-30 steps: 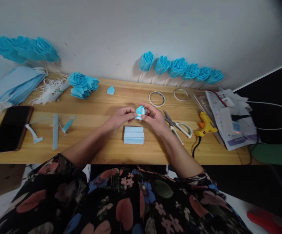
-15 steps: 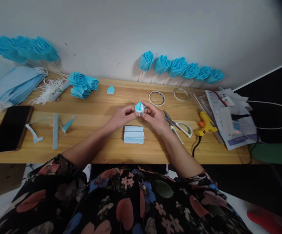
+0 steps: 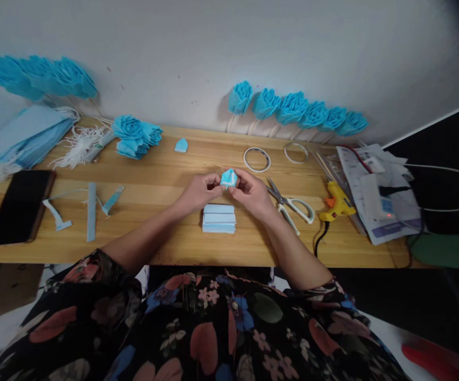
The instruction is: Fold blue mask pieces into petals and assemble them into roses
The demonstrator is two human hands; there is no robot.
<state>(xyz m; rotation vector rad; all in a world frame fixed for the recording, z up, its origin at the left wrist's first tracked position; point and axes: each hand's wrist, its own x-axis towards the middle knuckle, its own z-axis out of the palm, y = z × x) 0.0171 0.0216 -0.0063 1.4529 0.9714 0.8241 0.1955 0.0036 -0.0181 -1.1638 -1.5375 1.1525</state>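
Note:
A small folded blue piece [image 3: 228, 178] is pinched between my left hand [image 3: 199, 191] and my right hand [image 3: 252, 193], just above the middle of the wooden table [image 3: 165, 180]. Both hands have their fingers closed on it. Right below my hands lies a stack of light blue strips [image 3: 218, 218]. Another small folded blue piece [image 3: 181, 145] lies alone farther back.
Blue fabric roses [image 3: 298, 110] lean on the wall; more roses [image 3: 136, 136] lie at back left by blue masks [image 3: 23, 138] and white loops [image 3: 79, 145]. A phone [image 3: 19, 206] and cut strips [image 3: 90, 210] lie left. Tape rings [image 3: 256, 159], scissors [image 3: 291, 205], a yellow glue gun [image 3: 335, 202] and papers [image 3: 376, 190] sit right.
The folded blue piece has been turned and shifted slightly between my fingertips. My hands stay in the same place above the stack.

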